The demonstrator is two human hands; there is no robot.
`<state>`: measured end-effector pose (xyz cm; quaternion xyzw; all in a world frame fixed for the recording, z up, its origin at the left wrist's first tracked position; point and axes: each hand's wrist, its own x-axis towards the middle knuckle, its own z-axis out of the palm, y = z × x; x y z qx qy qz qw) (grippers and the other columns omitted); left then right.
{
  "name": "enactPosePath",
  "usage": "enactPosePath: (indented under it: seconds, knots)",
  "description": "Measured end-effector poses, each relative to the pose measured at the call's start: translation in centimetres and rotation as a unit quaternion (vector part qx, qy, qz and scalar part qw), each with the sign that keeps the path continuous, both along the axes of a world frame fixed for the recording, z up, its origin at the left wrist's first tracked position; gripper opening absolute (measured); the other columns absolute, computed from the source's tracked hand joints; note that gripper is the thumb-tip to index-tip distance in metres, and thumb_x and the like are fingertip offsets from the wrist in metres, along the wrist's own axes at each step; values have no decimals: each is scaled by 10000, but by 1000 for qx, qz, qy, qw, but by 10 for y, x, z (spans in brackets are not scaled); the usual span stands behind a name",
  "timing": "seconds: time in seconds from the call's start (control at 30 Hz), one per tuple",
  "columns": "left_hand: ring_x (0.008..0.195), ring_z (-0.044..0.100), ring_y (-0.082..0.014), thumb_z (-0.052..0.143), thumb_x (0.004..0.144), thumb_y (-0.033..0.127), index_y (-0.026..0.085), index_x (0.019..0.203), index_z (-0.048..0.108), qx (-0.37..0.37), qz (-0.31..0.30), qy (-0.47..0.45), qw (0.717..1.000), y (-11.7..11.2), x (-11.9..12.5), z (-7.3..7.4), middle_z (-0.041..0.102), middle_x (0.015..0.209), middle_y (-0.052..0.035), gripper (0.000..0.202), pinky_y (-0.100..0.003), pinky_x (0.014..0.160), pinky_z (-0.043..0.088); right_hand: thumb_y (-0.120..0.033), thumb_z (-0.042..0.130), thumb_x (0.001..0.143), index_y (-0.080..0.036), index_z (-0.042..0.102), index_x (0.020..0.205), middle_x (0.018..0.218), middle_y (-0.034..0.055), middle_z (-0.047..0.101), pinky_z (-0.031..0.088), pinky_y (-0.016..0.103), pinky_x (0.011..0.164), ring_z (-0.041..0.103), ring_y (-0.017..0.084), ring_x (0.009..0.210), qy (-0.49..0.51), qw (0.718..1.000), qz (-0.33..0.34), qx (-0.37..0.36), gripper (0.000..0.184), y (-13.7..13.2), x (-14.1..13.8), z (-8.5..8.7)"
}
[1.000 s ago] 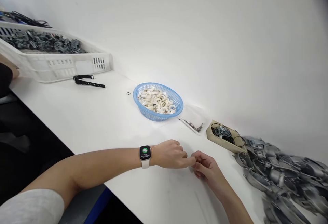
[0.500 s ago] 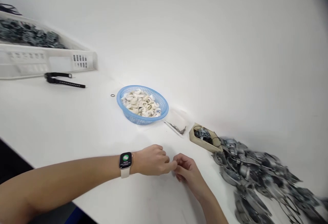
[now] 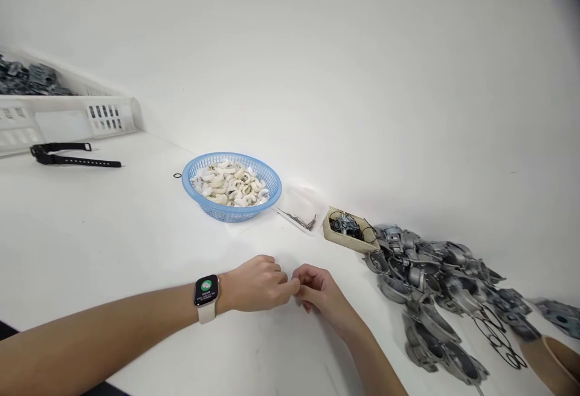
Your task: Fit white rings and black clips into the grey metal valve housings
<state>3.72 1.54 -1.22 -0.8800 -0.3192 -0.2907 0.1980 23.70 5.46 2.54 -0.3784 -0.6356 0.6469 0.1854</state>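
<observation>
My left hand (image 3: 260, 284), with a white-strapped smartwatch (image 3: 206, 290) on its wrist, is closed just above the white table (image 3: 149, 251). Its fingertips meet those of my right hand (image 3: 319, 292), which is curled in a pinch. Whatever lies between the fingers is hidden or too small to make out. Beyond the hands stands a blue plastic basket (image 3: 231, 213) holding many white curved plastic pieces (image 3: 233, 183). To its right is a clear shallow tray (image 3: 299, 202) with thin metal pieces (image 3: 308, 222) in it.
A beige box (image 3: 347, 239) with metal parts and black rings borders a heap of grey metal castings (image 3: 421, 281) at right. Black rings (image 3: 498, 341) lie near it. Farther left are a black strap watch (image 3: 77, 157), one small ring (image 3: 177, 175) and a white crate (image 3: 67, 121) of dark parts.
The view has turned to the right, so everything sits farther left and more of the casting heap shows. Both hands keep the same fingertip-to-fingertip pose.
</observation>
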Motion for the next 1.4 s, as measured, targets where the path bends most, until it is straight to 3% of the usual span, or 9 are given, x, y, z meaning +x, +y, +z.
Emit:
enactPosePath:
  seconds: [0.2,0.4,0.8,1.4]
  knots:
    - [446,492,-128,491,936,136,183,865,486,-30,10,7,999,-1,1,3,548,554,40,85,-288,479,307,-304,735,763,-185,636,885,657,-38,556,375,236,509,459,98,558,12,1000,1,0,197,1,2,-4]
    - [458,494,-138,477,923,102,184,872,476,-40,16,12,999,-3,1,5,534,562,39,97,-303,483,305,-313,745,751,-174,661,819,654,-37,550,389,241,525,469,93,553,3,1000,-2,-7,176,2,3,-4]
    - [452,492,-144,539,910,162,181,915,510,-27,36,11,999,-2,2,3,550,565,50,35,-312,476,289,-263,711,752,-176,630,774,649,-40,535,375,241,521,450,93,548,-8,1000,-4,-3,121,1,1,0]
    - [484,483,-148,478,946,118,171,953,525,-31,24,4,999,-4,1,3,539,582,45,71,-325,497,288,-206,685,754,-155,673,806,645,-31,558,382,235,505,476,90,528,31,1000,-3,-5,74,3,5,-6]
